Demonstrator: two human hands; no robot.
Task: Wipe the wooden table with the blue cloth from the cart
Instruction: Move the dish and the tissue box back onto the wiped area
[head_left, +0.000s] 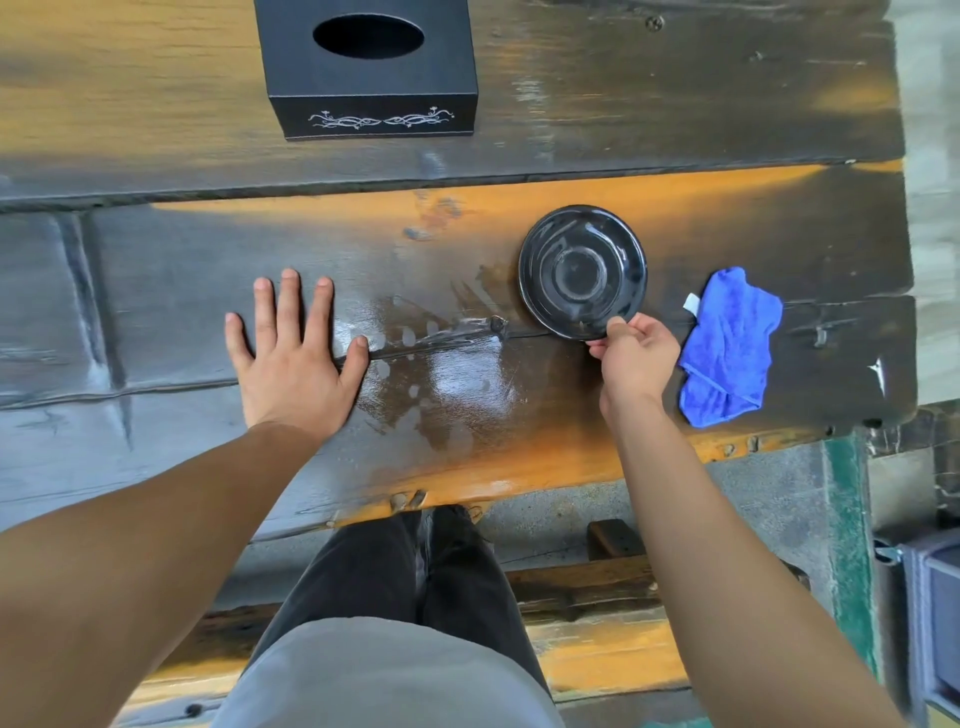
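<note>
The wooden table (156, 291) is dark and worn, with orange patches and a wet, glossy smear near its middle. A crumpled blue cloth (727, 348) lies on the table at the right, with nothing touching it. My right hand (631, 353) is just left of the cloth and pinches the near rim of a black saucer (582, 270) that rests on the table. My left hand (291, 353) lies flat on the table with its fingers spread, left of the wet smear, and holds nothing.
A black tissue box (369, 78) with a silver ornament stands at the far side of the table. The table's right edge is just past the cloth. A wooden bench (597, 623) stands below the near edge, and my legs are between the two. A grey cart corner (930, 597) shows at the lower right.
</note>
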